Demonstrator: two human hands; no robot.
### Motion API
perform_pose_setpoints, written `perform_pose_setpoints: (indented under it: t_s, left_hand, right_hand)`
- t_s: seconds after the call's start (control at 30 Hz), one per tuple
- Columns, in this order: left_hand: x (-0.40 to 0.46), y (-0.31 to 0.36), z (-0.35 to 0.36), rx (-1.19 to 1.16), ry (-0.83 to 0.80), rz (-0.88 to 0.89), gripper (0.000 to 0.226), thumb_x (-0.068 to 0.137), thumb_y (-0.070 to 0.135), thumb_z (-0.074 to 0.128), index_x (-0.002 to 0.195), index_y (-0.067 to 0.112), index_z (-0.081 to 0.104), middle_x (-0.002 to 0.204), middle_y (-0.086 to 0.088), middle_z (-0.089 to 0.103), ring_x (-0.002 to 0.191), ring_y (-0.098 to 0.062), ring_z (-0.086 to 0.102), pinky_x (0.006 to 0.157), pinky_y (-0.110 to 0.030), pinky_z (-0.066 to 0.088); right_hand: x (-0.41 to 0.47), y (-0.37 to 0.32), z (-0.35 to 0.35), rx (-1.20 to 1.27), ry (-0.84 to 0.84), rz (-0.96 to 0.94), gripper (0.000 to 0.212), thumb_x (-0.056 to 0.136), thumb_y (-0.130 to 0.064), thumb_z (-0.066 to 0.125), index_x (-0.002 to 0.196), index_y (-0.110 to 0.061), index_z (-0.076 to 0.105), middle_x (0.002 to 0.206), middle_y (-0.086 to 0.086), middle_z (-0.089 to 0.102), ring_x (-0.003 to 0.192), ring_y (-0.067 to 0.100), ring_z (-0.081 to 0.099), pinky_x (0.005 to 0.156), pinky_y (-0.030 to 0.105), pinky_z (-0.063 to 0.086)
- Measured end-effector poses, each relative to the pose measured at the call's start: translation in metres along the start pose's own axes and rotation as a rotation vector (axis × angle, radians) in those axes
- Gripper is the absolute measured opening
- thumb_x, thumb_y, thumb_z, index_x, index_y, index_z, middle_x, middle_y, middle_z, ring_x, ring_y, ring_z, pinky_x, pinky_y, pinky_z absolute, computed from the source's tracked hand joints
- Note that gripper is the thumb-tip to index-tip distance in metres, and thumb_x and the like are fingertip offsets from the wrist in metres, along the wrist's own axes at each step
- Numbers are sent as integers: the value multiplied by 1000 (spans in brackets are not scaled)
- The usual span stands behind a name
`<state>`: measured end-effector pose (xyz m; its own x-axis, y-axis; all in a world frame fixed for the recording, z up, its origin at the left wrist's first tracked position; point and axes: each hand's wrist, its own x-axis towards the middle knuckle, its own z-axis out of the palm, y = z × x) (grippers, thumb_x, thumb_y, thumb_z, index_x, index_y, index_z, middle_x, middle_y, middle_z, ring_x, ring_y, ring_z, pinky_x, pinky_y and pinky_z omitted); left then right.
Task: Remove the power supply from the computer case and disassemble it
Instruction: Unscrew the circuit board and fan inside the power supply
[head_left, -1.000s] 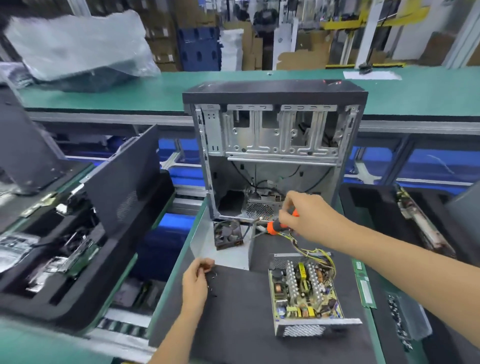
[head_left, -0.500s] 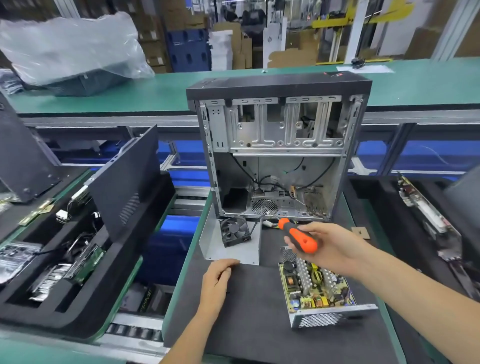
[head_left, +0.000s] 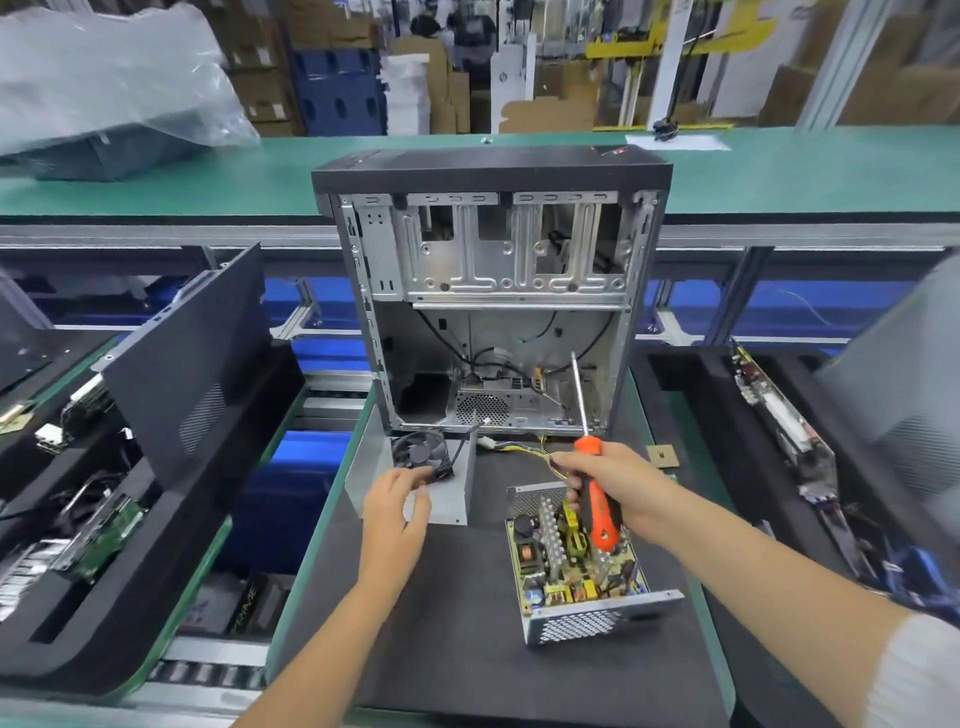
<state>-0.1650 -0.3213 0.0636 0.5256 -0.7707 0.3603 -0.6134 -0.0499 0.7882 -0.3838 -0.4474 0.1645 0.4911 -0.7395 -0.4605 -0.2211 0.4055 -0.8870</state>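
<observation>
A: Looking down from the head view, I see the power supply (head_left: 582, 564) already out of the computer case (head_left: 493, 291); it lies on the dark mat of the worktop (head_left: 457, 623), just in front of the case, with its cover off and the circuit board bare.

B: And the hands?

A: The right hand (head_left: 615, 486) is the busy grip; its fingers are curled around the orange handle of the screwdriver (head_left: 592, 499), shaft pointing up toward the case. The left hand (head_left: 397, 512) has relaxed, spread fingers that rest on the grey metal cover (head_left: 441, 506) beside the fan (head_left: 421, 452); it pinches nothing that I can see.

B: How will the supply handle, you think?

A: I judge it rather heavy for its size, because of the coils and heat sinks; the steel tray is stiff, but the board parts are fragile, and the sheet edges may be sharp.

B: So where to take it?

A: By the perforated end wall (head_left: 597, 621) or the side rims, never by the components; the yellow wires (head_left: 535, 454) running toward the case are soft and should not be pulled.
</observation>
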Motion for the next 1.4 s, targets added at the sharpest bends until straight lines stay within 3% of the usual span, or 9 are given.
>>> perform_pose_setpoints:
  t_s: [0.1,0.2,0.3,0.4,0.73,0.87,1.0,1.17,1.4]
  left_hand:
    - [5,40,16,-157,-91,-29,28,95,7,55,106,32,52,81,8,56,75,-5,52,70,-11,41]
    - [9,65,35,44,-286,-35,19,95,25,56,80,33,47,61,7,50,57,-7,47,55,-21,36]
    - [8,86,60,434,-556,-86,47,96,52,44,62,20,48,58,5,56,62,-15,57,54,-28,41]
    - [2,99,86,687,-688,-154,55,93,65,38,75,14,50,90,-5,65,87,-26,64,71,-34,48]
    - [-1,108,106,745,-670,-275,22,90,36,54,84,16,45,98,-8,63,95,-29,64,68,-30,41]
    - [-5,112,106,760,-649,-259,21,87,35,54,85,16,45,100,-7,65,94,-28,64,66,-30,41]
    - [-11,111,110,758,-628,-279,20,89,34,53,87,14,47,102,-9,64,94,-30,63,68,-32,41]
    - [-14,110,111,713,-605,-313,20,90,31,52,89,12,49,107,-13,60,100,-34,60,71,-33,41]
    - [-15,110,113,707,-590,-315,20,92,30,50,93,11,51,105,-11,61,96,-32,62,69,-32,40]
  right_hand:
    - [3,3,-28,-448,152,-193,37,90,-38,63,69,-13,46,54,3,50,49,17,51,54,27,45]
    - [7,12,-49,-820,264,-325,42,89,-36,64,62,-15,40,59,1,44,61,19,45,60,31,34]
    - [9,29,-65,-910,263,-312,36,88,-31,65,62,-18,45,59,-4,43,65,19,47,60,30,35]
    - [8,45,-73,-999,217,-294,35,87,-34,65,60,-25,46,60,-7,46,62,12,46,61,30,40]
    - [16,41,-56,-1240,378,-599,34,92,-55,48,104,-24,54,104,-4,43,69,20,60,57,29,47]
    - [40,9,-26,-1485,226,-399,58,79,-74,50,82,-17,52,95,2,57,83,24,64,60,31,42]
    - [57,-9,-17,-1382,-42,-155,51,76,-60,67,85,-13,51,93,2,60,92,25,60,68,32,43]
    - [62,-6,-39,-1050,40,-60,37,79,-29,72,61,-16,43,65,-1,47,68,23,50,59,26,38]
    - [71,-15,-22,-1216,6,-50,21,83,-29,60,73,-15,48,76,0,55,76,24,57,63,27,42]
